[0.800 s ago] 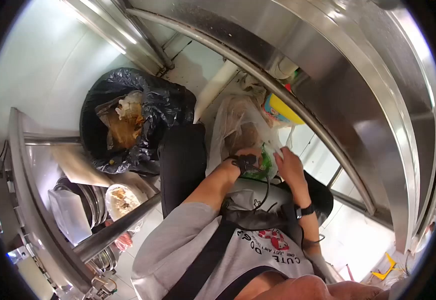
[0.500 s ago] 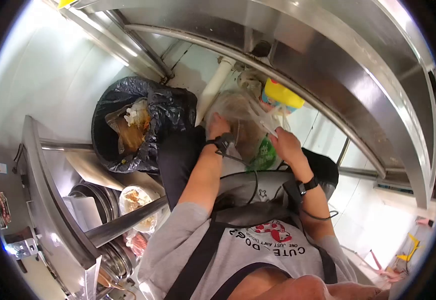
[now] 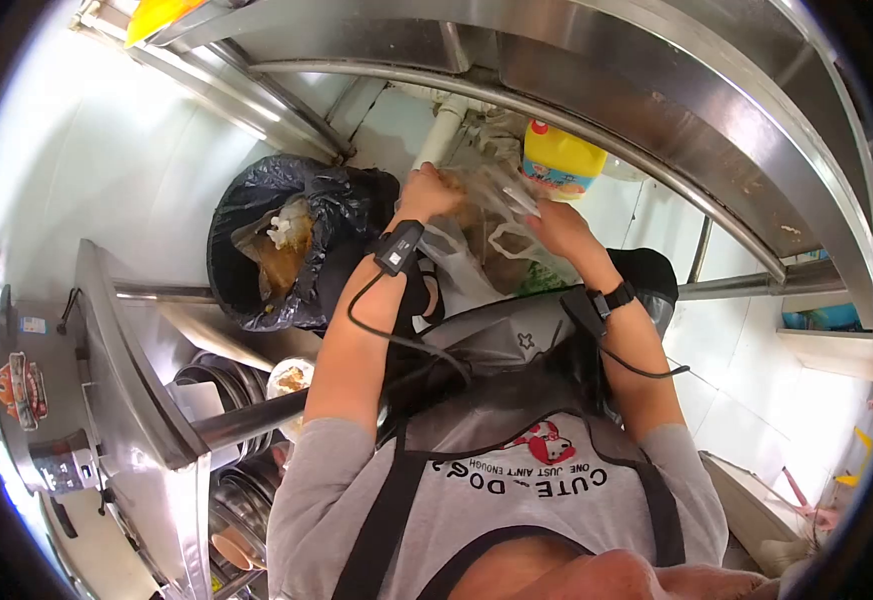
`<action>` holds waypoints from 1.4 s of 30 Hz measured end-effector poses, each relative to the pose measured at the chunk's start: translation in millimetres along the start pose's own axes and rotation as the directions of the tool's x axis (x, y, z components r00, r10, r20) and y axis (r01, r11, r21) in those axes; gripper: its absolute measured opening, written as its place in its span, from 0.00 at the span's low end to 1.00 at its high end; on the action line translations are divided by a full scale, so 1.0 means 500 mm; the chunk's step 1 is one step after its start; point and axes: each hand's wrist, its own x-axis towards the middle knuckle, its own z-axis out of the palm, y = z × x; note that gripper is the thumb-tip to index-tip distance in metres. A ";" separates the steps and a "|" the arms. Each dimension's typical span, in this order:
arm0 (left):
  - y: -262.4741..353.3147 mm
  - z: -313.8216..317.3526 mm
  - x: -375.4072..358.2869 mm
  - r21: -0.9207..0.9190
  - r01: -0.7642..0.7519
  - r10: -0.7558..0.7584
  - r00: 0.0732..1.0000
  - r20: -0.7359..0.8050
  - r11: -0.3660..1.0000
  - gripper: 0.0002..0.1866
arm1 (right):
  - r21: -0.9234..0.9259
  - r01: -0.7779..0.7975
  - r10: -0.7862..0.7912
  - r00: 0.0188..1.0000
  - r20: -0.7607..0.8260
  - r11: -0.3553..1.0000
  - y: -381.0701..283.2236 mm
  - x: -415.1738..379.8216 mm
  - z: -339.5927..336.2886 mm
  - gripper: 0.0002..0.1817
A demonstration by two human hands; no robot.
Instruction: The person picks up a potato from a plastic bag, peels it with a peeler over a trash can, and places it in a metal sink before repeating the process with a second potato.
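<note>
A clear plastic bag (image 3: 472,240) with brownish contents and a green print low on it hangs between my knees. My left hand (image 3: 429,192) is closed on the bag's upper left part. On the other side, my right hand (image 3: 565,228) has its fingers closed on the bag's gathered plastic and handle. Just beyond the bag stands a yellow jug (image 3: 563,160) with a blue label and a red cap. A white pipe (image 3: 444,132) rises behind my left hand.
To the left is a bin lined with a black bag (image 3: 352,205), holding food waste. A steel counter (image 3: 657,110) with a rail arches overhead. Metal pans (image 3: 219,380) and a white tub (image 3: 292,380) sit on a lower shelf at left.
My left hand has moved up and forward along the bag. My right hand has shifted slightly upward, and the bag's top is spread differently. The view has tilted.
</note>
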 end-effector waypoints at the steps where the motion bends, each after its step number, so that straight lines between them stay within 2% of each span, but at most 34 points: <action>1: 0.005 -0.010 -0.001 -0.132 0.024 -0.013 0.996 0.084 0.991 0.36 | 0.028 0.025 -0.026 0.999 0.048 0.999 0.000 -0.001 0.013 0.17; 2: 0.012 -0.016 -0.006 -0.126 0.028 -0.018 0.996 0.083 0.992 0.36 | 0.035 0.029 -0.030 0.998 0.048 0.999 0.000 -0.005 0.030 0.17; 4: 0.021 -0.010 -0.011 -0.311 0.245 -0.150 0.943 0.299 0.918 0.42 | -0.037 0.128 -0.102 0.906 0.411 0.991 -0.002 -0.014 0.056 0.15; 5: 0.025 -0.003 -0.019 -0.309 0.244 -0.150 0.943 0.298 0.919 0.42 | -0.035 0.128 -0.103 0.907 0.409 0.991 -0.002 -0.024 0.069 0.15; 7: 0.027 0.027 -0.031 -0.351 0.275 -0.136 0.918 0.373 0.895 0.40 | -0.136 0.108 0.004 0.768 0.640 0.985 -0.028 -0.061 0.077 0.11; 8: 0.029 0.046 -0.045 -0.349 0.269 -0.129 0.918 0.376 0.898 0.40 | -0.135 0.100 0.009 0.771 0.637 0.986 -0.016 -0.072 0.094 0.11; 9: 0.033 0.061 -0.068 -0.475 0.351 -0.108 0.878 0.466 0.807 0.37 | -0.219 0.126 0.039 0.781 0.624 0.968 0.006 -0.074 0.124 0.11; 10: 0.038 0.073 -0.085 -0.576 0.434 -0.069 0.835 0.546 0.693 0.33 | -0.302 0.152 0.067 0.793 0.606 0.941 0.029 -0.071 0.147 0.11; 11: 0.044 0.089 -0.095 -0.579 0.423 -0.060 0.839 0.541 0.697 0.33 | -0.307 0.146 0.071 0.800 0.596 0.940 0.046 -0.070 0.153 0.11; 12: 0.044 0.114 -0.102 -0.608 0.495 -0.069 0.807 0.587 0.621 0.31 | -0.328 -0.044 0.160 0.929 0.335 0.944 0.066 -0.069 0.160 0.15; 13: 0.044 0.131 -0.107 -0.626 0.566 -0.074 0.771 0.633 0.537 0.29 | -0.292 -0.230 0.255 0.966 0.049 0.929 0.073 -0.067 0.155 0.20; 14: 0.041 0.146 -0.108 -0.629 0.560 -0.069 0.774 0.630 0.539 0.29 | -0.293 -0.232 0.255 0.966 0.043 0.927 0.083 -0.061 0.148 0.20; 16: 0.045 0.155 -0.107 -0.698 0.656 -0.070 0.741 0.668 0.286 0.29 | -0.532 -0.264 0.159 0.959 -0.234 0.804 0.088 -0.048 0.105 0.25; 17: 0.042 0.155 -0.101 -0.705 0.653 -0.070 0.745 0.663 0.278 0.29 | -0.539 -0.256 0.149 0.961 -0.234 0.803 0.088 -0.041 0.086 0.25; 18: 0.040 0.142 -0.099 -0.715 0.679 -0.093 0.733 0.674 0.166 0.28 | -0.337 -0.367 0.298 0.924 -0.239 0.867 0.082 -0.033 0.067 0.24; 19: 0.041 0.119 -0.103 -0.718 0.694 -0.116 0.718 0.686 0.051 0.28 | -0.121 -0.468 0.440 0.874 -0.206 0.875 0.085 -0.023 0.064 0.24; 20: 0.041 0.095 -0.107 -0.722 0.690 -0.123 0.721 0.682 0.040 0.28 | -0.125 -0.457 0.428 0.881 -0.202 0.881 0.083 -0.015 0.068 0.24; 22: 0.058 0.015 -0.124 -0.713 0.655 -0.069 0.722 0.688 -0.250 0.28 | -0.098 -0.317 0.283 0.924 -0.259 0.943 0.094 0.005 0.099 0.15; 23: 0.060 -0.019 -0.132 -0.715 0.649 -0.079 0.724 0.685 -0.260 0.28 | -0.100 -0.304 0.272 0.929 -0.252 0.947 0.082 0.010 0.098 0.15; 25: 0.047 -0.068 -0.138 -0.794 0.498 0.168 0.867 0.469 -0.350 0.28 | 0.092 -0.083 0.099 0.978 -0.185 0.992 0.055 0.018 0.093 0.19; 26: 0.031 -0.087 -0.132 -0.791 0.471 0.212 0.882 0.420 -0.391 0.27 | 0.092 -0.070 0.085 0.980 -0.180 0.993 0.044 0.018 0.094 0.19; 27: 0.024 -0.112 -0.139 -0.798 0.454 0.197 0.891 0.409 -0.396 0.27 | 0.127 0.024 0.003 0.978 -0.211 0.992 0.037 0.017 0.102 0.19; 28: 0.018 -0.147 -0.146 -0.790 0.393 0.179 0.919 0.350 -0.471 0.28 | 0.160 0.126 -0.084 0.965 -0.247 0.979 0.032 0.021 0.114 0.19; 29: 0.012 -0.186 -0.154 -0.778 0.322 0.157 0.946 0.283 -0.539 0.28 | 0.161 0.160 -0.115 0.960 -0.255 0.974 0.025 0.025 0.120 0.19; 31: -0.025 -0.241 -0.166 -0.831 0.215 0.149 0.976 0.160 -0.513 0.30 | 0.249 0.275 -0.186 0.926 -0.328 0.929 0.023 0.040 0.132 0.20; 33: -0.064 -0.288 -0.193 -0.741 0.060 0.143 0.989 -0.049 -0.669 0.31 | 0.305 0.273 -0.163 0.926 -0.341 0.912 -0.015 0.051 0.100 0.21; 34: -0.094 -0.291 -0.196 -0.704 0.010 0.107 0.990 -0.094 -0.711 0.32 | 0.292 0.312 -0.203 0.915 -0.350 0.904 -0.043 0.055 0.085 0.21; 35: -0.122 -0.295 -0.194 -0.661 -0.019 0.099 0.985 -0.141 -0.750 0.29 | 0.554 0.199 -0.058 0.964 -0.261 0.809 -0.073 0.057 0.075 0.21; 36: -0.150 -0.292 -0.190 -0.647 -0.072 0.052 0.984 -0.170 -0.759 0.28 | 0.763 0.051 0.062 0.991 -0.119 0.644 -0.109 0.060 0.057 0.20; 37: -0.165 -0.295 -0.197 -0.632 -0.118 0.006 0.982 -0.191 -0.766 0.27 | 0.759 0.068 0.036 0.992 -0.120 0.648 -0.149 0.065 0.035 0.20; 38: -0.175 -0.290 -0.212 -0.616 -0.177 -0.069 0.978 -0.194 -0.768 0.29 | 0.805 0.027 0.016 0.999 -0.045 0.592 -0.184 0.055 0.017 0.21; 39: -0.191 -0.287 -0.219 -0.611 -0.178 -0.078 0.979 -0.188 -0.772 0.29 | 0.843 -0.023 0.000 1.000 0.027 0.537 -0.213 0.045 0.004 0.21; 40: -0.209 -0.281 -0.218 -0.605 -0.161 -0.074 0.983 -0.167 -0.780 0.31 | 0.839 -0.033 0.011 0.999 0.033 0.543 -0.235 0.045 -0.004 0.21; 42: -0.206 -0.274 -0.219 -0.593 -0.148 -0.108 0.989 -0.103 -0.792 0.38 | 0.849 -0.024 -0.093 0.992 0.086 0.528 -0.259 0.046 -0.015 0.24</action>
